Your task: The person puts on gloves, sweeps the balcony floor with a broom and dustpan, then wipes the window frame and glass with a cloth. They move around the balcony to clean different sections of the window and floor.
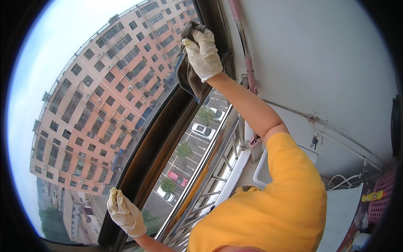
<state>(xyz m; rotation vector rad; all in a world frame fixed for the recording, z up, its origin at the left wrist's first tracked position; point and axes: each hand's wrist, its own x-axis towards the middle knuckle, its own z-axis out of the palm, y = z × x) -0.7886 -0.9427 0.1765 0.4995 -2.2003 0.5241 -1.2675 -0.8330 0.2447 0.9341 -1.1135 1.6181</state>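
My right hand (203, 55), in a pale latex glove, is raised at the upper middle and grips a grey-brown cloth (190, 77) with a blue edge. The cloth hangs down over the dark window frame (154, 138) and the edge of the upper pane. At the lower left, my left hand (126, 214), in a matching glove, is at the same frame with its fingers bent together. No cloth shows in it; whether its fingertips pinch the frame's edge cannot be told. Beyond the glass stands a pink apartment building (104, 91).
A metal railing (217, 179) runs below the window. To the right are a pink and chrome pole (244, 41), a white basin (261, 170), a wall tap (314, 140), a white hose (341, 179), a pink perforated basket (379, 201) and a yellow bottle (373, 196).
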